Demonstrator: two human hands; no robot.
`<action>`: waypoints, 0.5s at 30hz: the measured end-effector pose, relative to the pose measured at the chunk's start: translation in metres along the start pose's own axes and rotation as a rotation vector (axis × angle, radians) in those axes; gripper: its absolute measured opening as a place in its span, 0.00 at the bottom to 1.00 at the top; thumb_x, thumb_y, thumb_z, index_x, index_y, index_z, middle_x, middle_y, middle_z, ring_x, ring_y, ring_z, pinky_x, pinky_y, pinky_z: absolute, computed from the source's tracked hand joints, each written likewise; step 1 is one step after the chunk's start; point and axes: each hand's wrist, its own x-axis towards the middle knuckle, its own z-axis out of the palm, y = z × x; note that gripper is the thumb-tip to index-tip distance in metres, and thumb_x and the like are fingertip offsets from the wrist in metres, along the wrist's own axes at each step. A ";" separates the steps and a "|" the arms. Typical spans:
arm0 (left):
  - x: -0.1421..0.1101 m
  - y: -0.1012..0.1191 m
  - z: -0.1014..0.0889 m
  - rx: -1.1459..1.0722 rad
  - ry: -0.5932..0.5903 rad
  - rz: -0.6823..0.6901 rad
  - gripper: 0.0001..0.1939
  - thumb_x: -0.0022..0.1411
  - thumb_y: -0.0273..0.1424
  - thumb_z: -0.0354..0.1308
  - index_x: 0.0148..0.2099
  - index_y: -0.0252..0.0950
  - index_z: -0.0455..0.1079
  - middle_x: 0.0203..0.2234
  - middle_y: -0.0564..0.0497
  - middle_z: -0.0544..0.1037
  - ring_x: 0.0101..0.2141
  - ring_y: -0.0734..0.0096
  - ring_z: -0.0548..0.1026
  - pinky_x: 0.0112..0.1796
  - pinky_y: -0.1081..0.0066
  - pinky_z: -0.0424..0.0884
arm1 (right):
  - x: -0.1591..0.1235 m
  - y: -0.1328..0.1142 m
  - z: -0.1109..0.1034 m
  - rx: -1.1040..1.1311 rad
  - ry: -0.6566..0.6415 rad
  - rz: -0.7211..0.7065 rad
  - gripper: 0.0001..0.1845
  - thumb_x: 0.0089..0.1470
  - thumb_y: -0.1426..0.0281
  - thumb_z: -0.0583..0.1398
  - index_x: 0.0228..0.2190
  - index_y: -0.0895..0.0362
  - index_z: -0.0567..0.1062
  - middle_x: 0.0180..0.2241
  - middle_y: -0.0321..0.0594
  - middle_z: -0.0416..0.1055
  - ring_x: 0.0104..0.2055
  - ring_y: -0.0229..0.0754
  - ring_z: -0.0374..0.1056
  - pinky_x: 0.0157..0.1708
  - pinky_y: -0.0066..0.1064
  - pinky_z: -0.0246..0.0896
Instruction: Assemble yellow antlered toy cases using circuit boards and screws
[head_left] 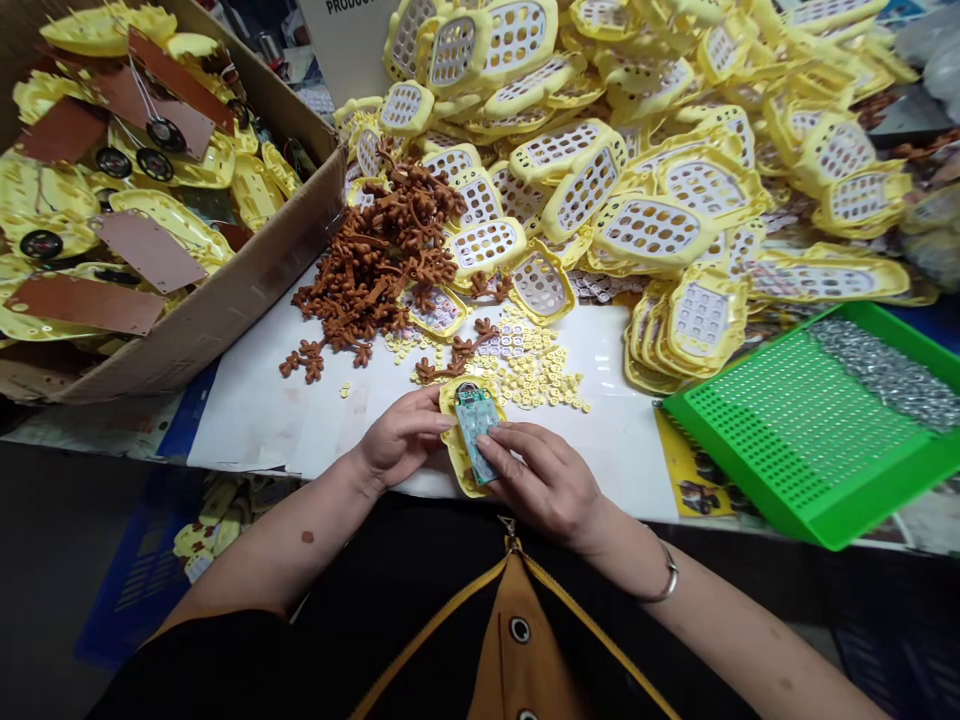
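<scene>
My left hand (407, 436) is closed on the left edge of a yellow plastic shell (452, 455), held just above the table's front edge. A green circuit board (475, 430) lies in the shell, slightly tilted. My right hand (541, 478) pinches the lower right part of the board, thumb and fingers over its edge; whether it also grips the shell I cannot tell. Just beyond the shell lie many small yellow button pieces (551, 378) and a heap of brown branching rubber parts (375, 265).
A cardboard box (247, 265) of yellow shells with brown boards and small speakers stands at the left. Yellow shells with white perforated panels (652, 225) are piled at the back. A green perforated tray (780, 440) holding metal screws (892, 375) sits at the right edge.
</scene>
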 end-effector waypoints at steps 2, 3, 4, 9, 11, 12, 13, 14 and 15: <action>0.001 -0.002 0.003 0.045 0.044 0.016 0.16 0.46 0.29 0.68 0.40 0.32 0.75 0.33 0.47 0.80 0.33 0.69 0.76 0.39 0.70 0.69 | -0.001 -0.001 0.001 0.016 -0.022 -0.007 0.20 0.58 0.66 0.60 0.47 0.68 0.71 0.34 0.53 0.76 0.40 0.48 0.72 0.38 0.40 0.77; 0.002 -0.003 0.005 0.067 0.065 0.019 0.14 0.47 0.29 0.69 0.38 0.32 0.75 0.32 0.48 0.80 0.32 0.71 0.75 0.39 0.70 0.69 | -0.001 -0.002 0.001 0.042 -0.030 -0.005 0.24 0.57 0.62 0.61 0.48 0.68 0.71 0.35 0.53 0.76 0.40 0.48 0.73 0.38 0.40 0.76; 0.003 -0.004 0.006 0.084 0.079 0.017 0.14 0.47 0.29 0.69 0.38 0.32 0.74 0.31 0.49 0.80 0.32 0.71 0.75 0.39 0.71 0.69 | 0.000 -0.002 0.000 0.077 -0.032 0.003 0.27 0.57 0.58 0.61 0.49 0.66 0.70 0.35 0.52 0.76 0.40 0.48 0.73 0.37 0.40 0.76; 0.003 -0.008 0.007 0.134 0.049 -0.005 0.14 0.48 0.29 0.69 0.39 0.32 0.75 0.29 0.50 0.79 0.31 0.71 0.75 0.37 0.71 0.69 | 0.014 0.004 -0.009 0.186 -0.018 0.237 0.19 0.59 0.70 0.59 0.52 0.57 0.70 0.42 0.51 0.72 0.43 0.45 0.72 0.37 0.37 0.74; 0.001 -0.009 0.006 0.170 0.017 -0.008 0.14 0.48 0.29 0.68 0.39 0.32 0.76 0.29 0.50 0.79 0.30 0.71 0.75 0.37 0.70 0.69 | 0.022 0.011 -0.008 0.202 -0.069 0.296 0.16 0.58 0.75 0.56 0.48 0.54 0.73 0.45 0.50 0.71 0.46 0.46 0.71 0.39 0.39 0.73; 0.001 -0.010 0.006 0.190 0.002 -0.011 0.14 0.48 0.29 0.68 0.39 0.33 0.76 0.29 0.50 0.79 0.30 0.70 0.75 0.37 0.70 0.69 | 0.025 0.014 -0.007 0.207 -0.100 0.296 0.15 0.58 0.75 0.56 0.46 0.53 0.75 0.45 0.50 0.71 0.46 0.46 0.70 0.40 0.41 0.72; 0.000 -0.010 0.005 0.209 -0.012 -0.016 0.14 0.48 0.29 0.68 0.39 0.33 0.76 0.29 0.50 0.78 0.31 0.70 0.74 0.37 0.70 0.69 | 0.027 0.016 -0.005 0.203 -0.126 0.289 0.14 0.59 0.74 0.55 0.44 0.53 0.75 0.45 0.49 0.71 0.46 0.47 0.70 0.40 0.42 0.72; 0.000 -0.011 0.005 0.223 -0.024 -0.019 0.14 0.48 0.29 0.68 0.39 0.32 0.76 0.29 0.50 0.78 0.31 0.70 0.74 0.36 0.70 0.68 | 0.028 0.018 -0.003 0.189 -0.141 0.281 0.12 0.59 0.74 0.55 0.42 0.54 0.76 0.44 0.49 0.72 0.45 0.47 0.70 0.40 0.42 0.71; 0.000 -0.011 0.005 0.231 -0.033 -0.023 0.14 0.48 0.29 0.68 0.40 0.32 0.76 0.29 0.50 0.78 0.31 0.70 0.74 0.36 0.71 0.68 | 0.028 0.020 -0.001 0.171 -0.148 0.278 0.11 0.59 0.74 0.55 0.41 0.55 0.76 0.42 0.50 0.72 0.44 0.47 0.70 0.39 0.42 0.71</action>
